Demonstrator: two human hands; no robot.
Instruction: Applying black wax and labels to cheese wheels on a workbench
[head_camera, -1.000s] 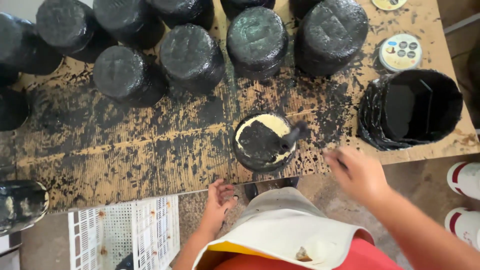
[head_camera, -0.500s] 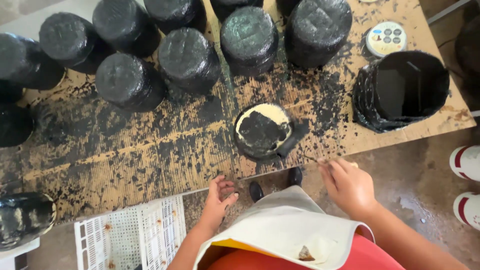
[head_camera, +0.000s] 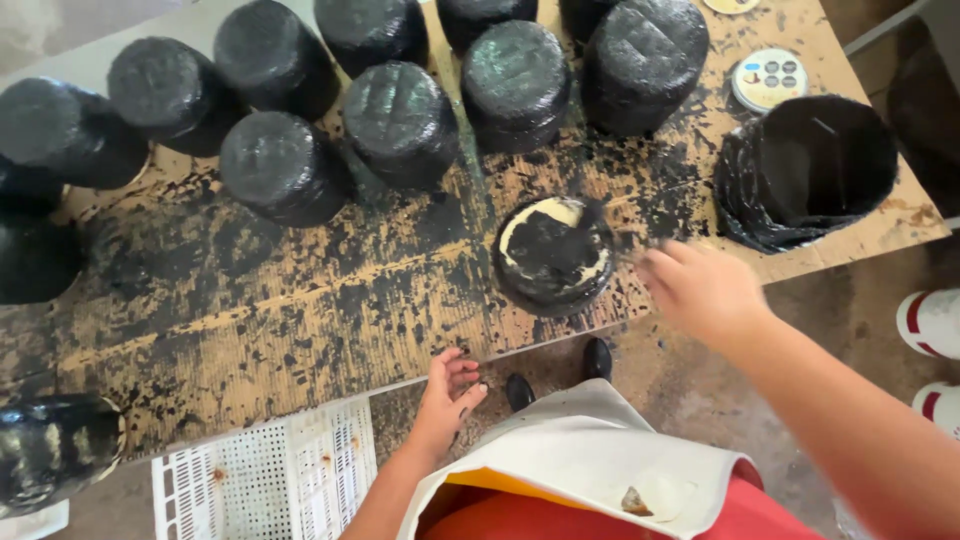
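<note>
light: bright, even daylight | shadows: soft, faint | glare: sheen on black rounds (head_camera: 400, 120) beyond the hands | blur: right hand (head_camera: 700, 290) motion-smeared | focus: surface (head_camera: 250, 300) sharp | edges: slight wide-angle bend

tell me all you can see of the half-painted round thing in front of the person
The round block is a low, pale cream cylinder, its side coated black and most of its top black too, with a cream crescent bare along the far edge. It sits flat near the front edge of the paint-spattered board. A blurred brush in the right hand touches its top.
</note>
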